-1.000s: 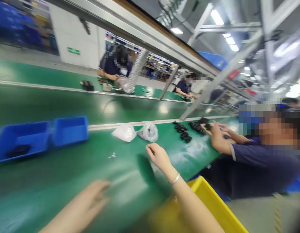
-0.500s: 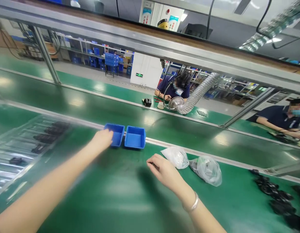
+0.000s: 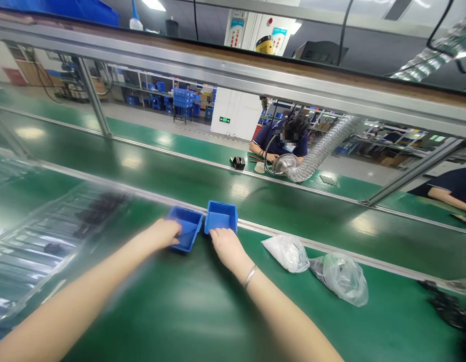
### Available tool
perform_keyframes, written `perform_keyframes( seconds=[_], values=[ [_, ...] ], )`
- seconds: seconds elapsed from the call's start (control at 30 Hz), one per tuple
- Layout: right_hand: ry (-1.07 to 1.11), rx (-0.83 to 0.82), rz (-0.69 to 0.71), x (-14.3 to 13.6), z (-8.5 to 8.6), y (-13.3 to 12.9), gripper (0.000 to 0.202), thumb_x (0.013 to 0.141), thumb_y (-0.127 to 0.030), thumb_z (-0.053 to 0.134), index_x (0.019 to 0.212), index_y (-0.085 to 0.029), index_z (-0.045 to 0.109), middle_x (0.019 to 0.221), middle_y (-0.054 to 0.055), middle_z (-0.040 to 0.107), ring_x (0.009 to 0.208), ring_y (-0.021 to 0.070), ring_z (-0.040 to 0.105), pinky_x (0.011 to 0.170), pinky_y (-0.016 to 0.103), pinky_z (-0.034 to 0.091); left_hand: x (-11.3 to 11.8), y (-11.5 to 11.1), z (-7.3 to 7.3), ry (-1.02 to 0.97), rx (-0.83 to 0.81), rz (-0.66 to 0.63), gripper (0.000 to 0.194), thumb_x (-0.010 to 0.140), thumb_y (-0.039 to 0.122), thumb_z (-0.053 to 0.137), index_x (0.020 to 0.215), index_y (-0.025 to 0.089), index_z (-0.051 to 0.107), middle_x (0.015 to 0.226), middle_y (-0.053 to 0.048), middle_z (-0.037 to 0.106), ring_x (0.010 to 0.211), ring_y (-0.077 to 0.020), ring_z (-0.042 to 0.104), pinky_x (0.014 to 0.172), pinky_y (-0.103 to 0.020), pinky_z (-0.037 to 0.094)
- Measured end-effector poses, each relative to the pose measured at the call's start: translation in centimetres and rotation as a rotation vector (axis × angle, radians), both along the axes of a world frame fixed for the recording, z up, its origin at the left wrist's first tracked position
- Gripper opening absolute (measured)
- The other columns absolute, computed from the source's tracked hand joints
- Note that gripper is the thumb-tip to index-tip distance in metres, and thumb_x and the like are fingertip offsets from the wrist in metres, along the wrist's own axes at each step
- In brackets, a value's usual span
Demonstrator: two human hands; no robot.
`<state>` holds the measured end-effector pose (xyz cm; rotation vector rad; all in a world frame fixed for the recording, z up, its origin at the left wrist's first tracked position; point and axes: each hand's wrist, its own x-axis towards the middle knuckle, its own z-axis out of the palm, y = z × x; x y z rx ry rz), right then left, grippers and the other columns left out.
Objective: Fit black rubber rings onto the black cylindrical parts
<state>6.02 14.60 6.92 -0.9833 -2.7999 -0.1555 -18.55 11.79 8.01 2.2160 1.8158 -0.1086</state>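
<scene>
Two small blue bins stand side by side near the metal rail. My left hand [image 3: 165, 234] grips the side wall of the left blue bin [image 3: 187, 232], thumb toward its inside. That bin sits turned at a slant, its front corner nearer me. At the front rim of the right blue bin [image 3: 220, 215], the curled fingers of my right hand [image 3: 228, 247] are hooked over the edge. The floors of both bins show bare blue where my hands do not cover them.
A clear bag with white contents [image 3: 287, 253] and another clear bag [image 3: 342, 278] lie to the right. Black parts [image 3: 449, 309] lie at far right. A clear ribbed tray [image 3: 40, 251] with dark parts is at left. Across the bench a person [image 3: 281, 138] works beside a duct hose [image 3: 323, 146].
My right hand has moved left and forward from the open bench to the right bin's front rim. The left bin has been pulled toward me and turned. The view has shifted somewhat.
</scene>
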Motion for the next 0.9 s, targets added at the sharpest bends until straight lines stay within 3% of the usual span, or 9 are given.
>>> perform_keyframes(
  seconds=[0.17,0.3,0.37,0.43,0.5,0.57,0.67,0.77,0.9],
  values=[
    [-0.034,-0.032,0.033,-0.9,-0.4,-3.1,0.015,0.090,-0.005,0.048,0.090,-0.011,0.062,0.083,0.013,0.064,0.082,0.0240,0.062,0.075,0.036,0.049,-0.8,-2.2,-0.4,-0.172,0.194,0.037,0.012,0.088,0.018,0.063,0.099,0.015,0.066,0.101,-0.009,0.068,0.100,-0.0241,0.063,0.097,-0.044,0.047],
    [0.108,-0.116,0.054,0.0,2.2,-4.3,0.019,0.097,-0.027,0.051,0.099,-0.014,0.064,0.090,0.010,0.067,0.087,0.0215,0.064,0.080,0.034,0.050,-0.2,-4.5,0.8,-0.327,0.384,0.078,0.033,0.094,0.018,0.048,0.127,0.018,0.053,0.125,-0.013,0.057,0.115,-0.0250,0.057,0.103,-0.041,0.044],
    [0.371,-0.286,0.039,0.0,3.8,-4.3,0.026,0.097,-0.035,0.052,0.109,-0.015,0.064,0.097,0.009,0.067,0.090,0.0197,0.064,0.082,0.033,0.051,0.9,-5.8,1.6,-0.423,0.441,0.068,0.044,0.096,0.021,0.044,0.140,0.021,0.039,0.136,-0.012,0.048,0.119,-0.0223,0.055,0.106,-0.039,0.043],
    [0.630,-0.589,0.027,-0.3,5.0,-4.2,0.033,0.094,-0.041,0.056,0.114,-0.016,0.063,0.089,0.006,0.068,0.077,0.0162,0.064,0.072,0.029,0.053,2.2,-7.0,2.3,-0.584,0.468,0.044,0.053,0.095,0.024,0.047,0.145,0.026,0.032,0.144,-0.011,0.040,0.116,-0.0215,0.057,0.107,-0.040,0.044],
    [0.796,-0.876,-0.002,-1.0,5.7,-4.3,0.036,0.091,-0.046,0.059,0.108,-0.015,0.065,0.071,0.000,0.063,0.057,0.0118,0.059,0.056,0.024,0.050,3.5,-7.8,2.9,-0.771,0.448,0.030,0.059,0.093,0.025,0.052,0.147,0.032,0.030,0.153,-0.009,0.030,0.113,-0.0223,0.059,0.107,-0.043,0.044],
    [0.924,-1.013,-0.051,-1.5,5.9,-4.6,0.035,0.089,-0.049,0.059,0.091,-0.015,0.066,0.058,-0.003,0.056,0.046,0.0087,0.051,0.047,0.021,0.043,4.7,-8.3,3.0,-0.990,0.381,0.071,0.065,0.089,0.027,0.059,0.147,0.035,0.029,0.157,-0.008,0.022,0.112,-0.0231,0.060,0.105,-0.045,0.046],
    [1.064,-1.001,-0.103,-1.7,5.9,-5.3,0.036,0.088,-0.051,0.061,0.076,-0.017,0.062,0.052,-0.004,0.053,0.042,0.0079,0.047,0.044,0.020,0.040,6.3,-8.6,2.8,-1.433,0.225,0.210,0.077,0.082,0.031,0.071,0.146,0.033,0.028,0.152,-0.011,0.031,0.114,-0.0243,0.059,0.101,-0.044,0.050],
    [1.068,-0.896,-0.078,-1.4,5.7,-6.0,0.031,0.090,-0.046,0.059,0.080,-0.017,0.066,0.061,-0.001,0.059,0.047,0.0087,0.052,0.047,0.021,0.043,7.9,-8.8,2.3,-1.775,0.037,0.319,0.056,0.087,0.041,0.066,0.134,0.022,0.044,0.131,-0.012,0.052,0.106,-0.0233,0.062,0.095,-0.042,0.053],
    [0.997,-0.745,0.004,-0.8,5.5,-6.6,0.028,0.094,-0.040,0.055,0.088,-0.018,0.071,0.072,0.001,0.061,0.052,0.0087,0.055,0.051,0.021,0.046,9.2,-8.9,2.0,-1.821,-0.002,0.366,0.037,0.091,0.043,0.061,0.118,0.018,0.058,0.110,-0.007,0.063,0.085,-0.0171,0.064,0.086,-0.038,0.055]
  ],
)
